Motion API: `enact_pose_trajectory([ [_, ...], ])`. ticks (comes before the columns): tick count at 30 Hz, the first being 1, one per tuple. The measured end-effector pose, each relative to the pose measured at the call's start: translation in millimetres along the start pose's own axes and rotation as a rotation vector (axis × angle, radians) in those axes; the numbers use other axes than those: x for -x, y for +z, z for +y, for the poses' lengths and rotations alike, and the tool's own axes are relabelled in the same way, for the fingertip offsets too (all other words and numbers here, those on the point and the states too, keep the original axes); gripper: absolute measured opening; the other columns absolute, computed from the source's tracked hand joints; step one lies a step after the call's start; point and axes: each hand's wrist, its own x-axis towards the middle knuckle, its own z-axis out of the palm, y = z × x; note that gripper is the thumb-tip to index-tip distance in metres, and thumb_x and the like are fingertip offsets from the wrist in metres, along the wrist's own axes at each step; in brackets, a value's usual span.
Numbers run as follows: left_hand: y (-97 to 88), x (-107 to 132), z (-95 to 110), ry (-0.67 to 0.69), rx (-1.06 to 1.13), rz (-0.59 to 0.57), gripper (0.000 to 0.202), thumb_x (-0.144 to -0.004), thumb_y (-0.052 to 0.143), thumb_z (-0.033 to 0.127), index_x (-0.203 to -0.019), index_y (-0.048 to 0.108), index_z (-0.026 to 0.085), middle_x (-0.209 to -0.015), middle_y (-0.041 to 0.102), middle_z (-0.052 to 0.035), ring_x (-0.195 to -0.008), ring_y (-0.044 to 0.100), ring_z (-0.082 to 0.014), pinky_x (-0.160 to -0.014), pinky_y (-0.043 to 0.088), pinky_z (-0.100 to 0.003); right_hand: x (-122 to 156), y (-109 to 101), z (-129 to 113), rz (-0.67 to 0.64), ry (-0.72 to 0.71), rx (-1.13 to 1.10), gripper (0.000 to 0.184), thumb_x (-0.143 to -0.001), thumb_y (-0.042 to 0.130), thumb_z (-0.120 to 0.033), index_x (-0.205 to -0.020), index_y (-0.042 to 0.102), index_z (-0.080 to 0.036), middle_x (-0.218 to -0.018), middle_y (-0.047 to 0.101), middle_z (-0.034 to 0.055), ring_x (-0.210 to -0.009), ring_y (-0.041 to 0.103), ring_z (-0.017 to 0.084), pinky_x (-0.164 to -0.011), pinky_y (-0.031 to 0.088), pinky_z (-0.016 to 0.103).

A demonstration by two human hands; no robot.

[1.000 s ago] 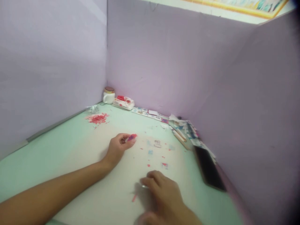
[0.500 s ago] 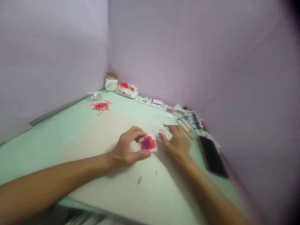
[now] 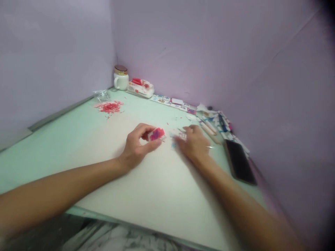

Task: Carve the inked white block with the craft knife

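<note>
My left hand [image 3: 137, 144] rests on the pale green table [image 3: 78, 139] near its middle, fingers curled around a small white card with a red and purple print [image 3: 156, 134]. My right hand [image 3: 194, 143] lies just to the right of it, palm down over small printed paper pieces [image 3: 175, 139]; it is blurred by motion and its fingers are hard to read. The two hands are a short gap apart.
A pile of red scraps [image 3: 110, 106] lies at the far left. A white mug with a brown lid [image 3: 120, 78] and a red-and-white packet [image 3: 140, 87] stand in the corner. Printed strips [image 3: 172, 103] and pens line the lilac back wall. A dark phone [image 3: 239, 161] lies right.
My right hand came up from the near edge to beside the left hand. The left hand turned the small card so its printed face shows. The view tilted down.
</note>
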Motion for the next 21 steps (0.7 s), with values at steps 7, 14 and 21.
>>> enact_pose_trajectory([
  [7, 11.6, 11.5, 1.2, 0.29, -0.468, -0.631, 0.039, -0.069, 0.067, 0.04, -0.1, 0.062, 0.017, -0.091, 0.059, -0.008, -0.085, 0.055, -0.0237, -0.081, 0.041, -0.04, 32.1, -24.3, 14.3, 0.115, 0.137, -0.337, 0.035, -0.085, 0.048, -0.047, -0.106, 0.058, -0.02, -0.1, 0.064, 0.0064, -0.071, 0.059, 0.018, -0.061, 0.039, 0.029],
  [14, 15.2, 11.0, 3.8, 0.127, -0.604, -0.784, 0.053, -0.069, 0.067, 0.044, -0.111, 0.056, 0.014, -0.101, 0.059, -0.0105, -0.096, 0.054, -0.0276, -0.087, 0.037, -0.043, 80.0, -30.8, 14.0, -0.092, 0.1, -0.49, 0.018, -0.085, 0.05, -0.038, -0.085, 0.06, -0.023, -0.068, 0.062, -0.0017, -0.053, 0.053, 0.012, -0.054, 0.039, 0.025],
  [21, 18.3, 13.7, -0.5, 0.161, -0.579, -0.737, 0.035, -0.07, 0.066, 0.038, -0.097, 0.061, 0.016, -0.092, 0.06, -0.0069, -0.089, 0.055, -0.0239, -0.084, 0.038, -0.039, 91.1, -28.6, 6.8, -0.061, -0.029, -0.443, 0.016, -0.085, 0.054, -0.033, -0.077, 0.063, -0.022, -0.069, 0.065, -0.0012, -0.058, 0.055, 0.012, -0.053, 0.035, 0.023],
])
